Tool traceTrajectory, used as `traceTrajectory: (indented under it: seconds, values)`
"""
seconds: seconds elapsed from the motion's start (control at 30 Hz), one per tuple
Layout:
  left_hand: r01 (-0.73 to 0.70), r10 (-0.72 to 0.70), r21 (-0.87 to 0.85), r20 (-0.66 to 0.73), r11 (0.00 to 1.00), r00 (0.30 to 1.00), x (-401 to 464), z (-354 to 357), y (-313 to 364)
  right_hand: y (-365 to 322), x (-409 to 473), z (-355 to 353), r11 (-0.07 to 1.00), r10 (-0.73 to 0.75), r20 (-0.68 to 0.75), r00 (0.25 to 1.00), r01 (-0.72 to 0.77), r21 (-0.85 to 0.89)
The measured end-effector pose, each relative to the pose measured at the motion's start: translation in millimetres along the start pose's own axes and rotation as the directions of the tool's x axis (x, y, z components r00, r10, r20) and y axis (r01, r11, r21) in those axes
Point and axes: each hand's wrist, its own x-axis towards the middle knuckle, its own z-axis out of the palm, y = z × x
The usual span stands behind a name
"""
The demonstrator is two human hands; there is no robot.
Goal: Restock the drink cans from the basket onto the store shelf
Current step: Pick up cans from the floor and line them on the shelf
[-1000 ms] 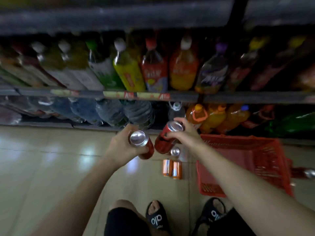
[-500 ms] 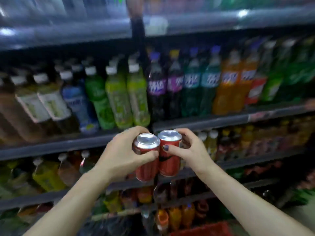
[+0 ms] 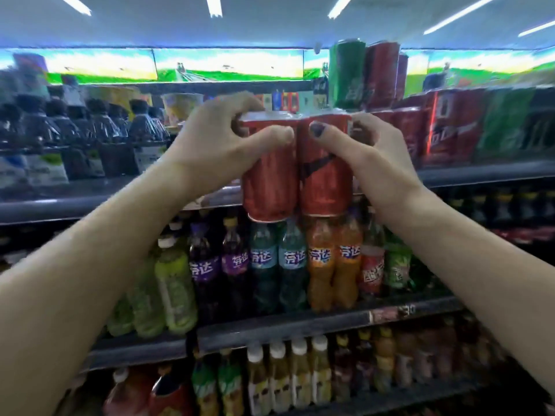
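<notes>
Two cans side by side, touching, upright: left can [image 3: 268,178] in left hand [image 3: 216,145], right can [image 3: 326,175] in right hand [image 3: 380,163]. Both held before upper shelf [image 3: 480,172]. Stocked cans [image 3: 444,130] on it, right. Bottles [image 3: 321,262] on shelf below.

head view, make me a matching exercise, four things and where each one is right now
Things:
1. left can
2. right can
3. orange bottles
4. green can

Places:
A. stacked on top of the shelved cans, upper right
B. gripped in the right hand
C. on the shelf below the held cans
D. gripped in the left hand

Pairs: 1-D, 2-B, 3-C, 4-A
</notes>
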Motion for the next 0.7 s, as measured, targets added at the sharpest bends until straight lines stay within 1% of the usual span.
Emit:
traceTrajectory:
  seconds: [0.1,0.2,0.37,0.47,0.53,0.63,0.7]
  values:
    - [0.028,-0.024,0.088,-0.049,0.996,0.999,37,-6,-6,-12,41,3,0.985,-0.050,-0.018,0.999,0.046,-0.168]
    - [0.054,-0.041,0.147,-0.090,0.988,0.995,69,-10,-22,-14,76,18,0.936,-0.080,-0.012,0.997,0.072,-0.344]
    - [0.203,-0.174,0.160,-0.176,0.966,0.969,100,-9,-57,3,116,52,0.870,-0.133,-0.001,0.991,0.116,-0.479]
    - [0.286,-0.268,0.138,-0.137,0.948,0.954,108,-4,-75,18,128,65,0.853,-0.099,0.006,0.995,0.088,-0.515]
    - [0.310,-0.295,0.140,-0.116,0.940,0.948,110,2,-89,30,130,72,0.827,-0.099,-0.001,0.995,0.082,-0.556]
    - [0.306,-0.301,0.153,-0.054,0.940,0.952,108,12,-105,45,129,77,0.744,-0.155,0.024,0.988,0.133,-0.655]
    - [0.310,-0.308,0.160,-0.039,0.937,0.951,105,17,-110,50,124,78,0.683,-0.208,0.047,0.977,0.180,-0.708]
